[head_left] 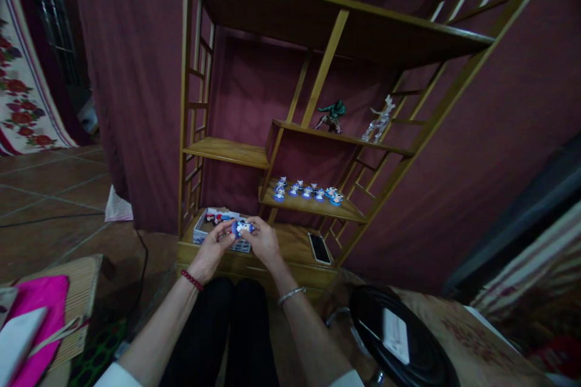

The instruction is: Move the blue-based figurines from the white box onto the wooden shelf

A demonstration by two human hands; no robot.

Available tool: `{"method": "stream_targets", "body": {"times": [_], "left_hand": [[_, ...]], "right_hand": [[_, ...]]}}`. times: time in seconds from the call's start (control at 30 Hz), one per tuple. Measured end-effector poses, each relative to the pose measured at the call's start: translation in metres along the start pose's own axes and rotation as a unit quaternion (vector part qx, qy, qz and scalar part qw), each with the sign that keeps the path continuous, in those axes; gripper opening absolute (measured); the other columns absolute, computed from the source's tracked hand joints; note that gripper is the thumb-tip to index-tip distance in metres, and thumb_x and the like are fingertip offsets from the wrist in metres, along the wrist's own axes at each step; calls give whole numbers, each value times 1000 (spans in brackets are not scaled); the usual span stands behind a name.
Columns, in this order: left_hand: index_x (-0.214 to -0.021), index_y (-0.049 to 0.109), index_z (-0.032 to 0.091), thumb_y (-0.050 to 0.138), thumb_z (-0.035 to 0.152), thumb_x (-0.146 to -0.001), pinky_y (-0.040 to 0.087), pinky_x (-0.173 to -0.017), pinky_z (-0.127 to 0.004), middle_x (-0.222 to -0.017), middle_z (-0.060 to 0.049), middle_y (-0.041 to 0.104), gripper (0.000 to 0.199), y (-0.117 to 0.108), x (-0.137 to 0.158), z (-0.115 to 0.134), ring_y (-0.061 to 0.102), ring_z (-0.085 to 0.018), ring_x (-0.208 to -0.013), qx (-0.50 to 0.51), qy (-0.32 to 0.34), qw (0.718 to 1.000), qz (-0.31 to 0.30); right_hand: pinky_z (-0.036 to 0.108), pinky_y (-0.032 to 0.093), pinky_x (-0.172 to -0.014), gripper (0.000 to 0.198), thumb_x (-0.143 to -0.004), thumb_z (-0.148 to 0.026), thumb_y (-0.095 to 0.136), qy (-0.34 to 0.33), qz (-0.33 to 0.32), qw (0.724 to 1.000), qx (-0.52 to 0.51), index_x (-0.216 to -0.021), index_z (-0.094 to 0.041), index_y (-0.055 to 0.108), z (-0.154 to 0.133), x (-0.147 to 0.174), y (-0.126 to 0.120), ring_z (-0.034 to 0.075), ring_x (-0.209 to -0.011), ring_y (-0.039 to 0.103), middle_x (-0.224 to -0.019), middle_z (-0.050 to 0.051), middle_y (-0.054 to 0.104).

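Note:
A small blue and white figurine (243, 228) is held between my two hands, lying on its side above a patterned box. My left hand (216, 244) grips its purple-blue base end, and my right hand (264, 240) pinches the other end. Below them, the open white box (200, 231) contains several small red, blue and dark items; my hands hide part of it. Similar figurines (307, 192) stand in rows on the small wooden shelf (313, 208) ahead and to the right.
A dark green figure (334, 115) and a clear figure (378, 121) stand on a higher shelf. A phone (319, 248) lies on the lowest board. Black stool (399, 338) at right; low bamboo table (82, 281) with pink cloth (49, 299) at left.

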State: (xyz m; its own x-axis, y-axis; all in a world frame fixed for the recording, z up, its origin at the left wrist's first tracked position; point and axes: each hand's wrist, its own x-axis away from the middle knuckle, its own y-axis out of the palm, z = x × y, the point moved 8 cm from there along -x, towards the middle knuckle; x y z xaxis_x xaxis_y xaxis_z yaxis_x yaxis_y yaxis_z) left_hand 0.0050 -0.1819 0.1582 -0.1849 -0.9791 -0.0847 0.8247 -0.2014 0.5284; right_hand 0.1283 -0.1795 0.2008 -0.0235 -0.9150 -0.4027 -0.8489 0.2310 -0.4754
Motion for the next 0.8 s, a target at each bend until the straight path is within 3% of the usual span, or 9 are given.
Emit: {"method": "stream_targets", "body": {"times": [0.53, 0.8], "left_hand": [[-99, 61, 14, 65, 16, -66, 39, -94, -36, -108, -7, 59, 34, 3, -29, -26, 52, -20, -102, 48, -61, 997, 0], [-95, 63, 14, 62, 17, -70, 43, -89, -32, -102, -7, 62, 25, 7, -39, -35, 58, -16, -89, 81, -94, 992, 9]], "right_hand": [[20, 43, -58, 21, -71, -26, 52, -10, -45, 999, 24, -91, -23, 57, 13, -13, -8, 11, -60, 55, -71, -3, 60], [22, 44, -63, 22, -73, -26, 52, -30, -63, 998, 4, -94, -23, 56, 16, -24, -16, 12, -66, 57, -79, -2, 62]]}}
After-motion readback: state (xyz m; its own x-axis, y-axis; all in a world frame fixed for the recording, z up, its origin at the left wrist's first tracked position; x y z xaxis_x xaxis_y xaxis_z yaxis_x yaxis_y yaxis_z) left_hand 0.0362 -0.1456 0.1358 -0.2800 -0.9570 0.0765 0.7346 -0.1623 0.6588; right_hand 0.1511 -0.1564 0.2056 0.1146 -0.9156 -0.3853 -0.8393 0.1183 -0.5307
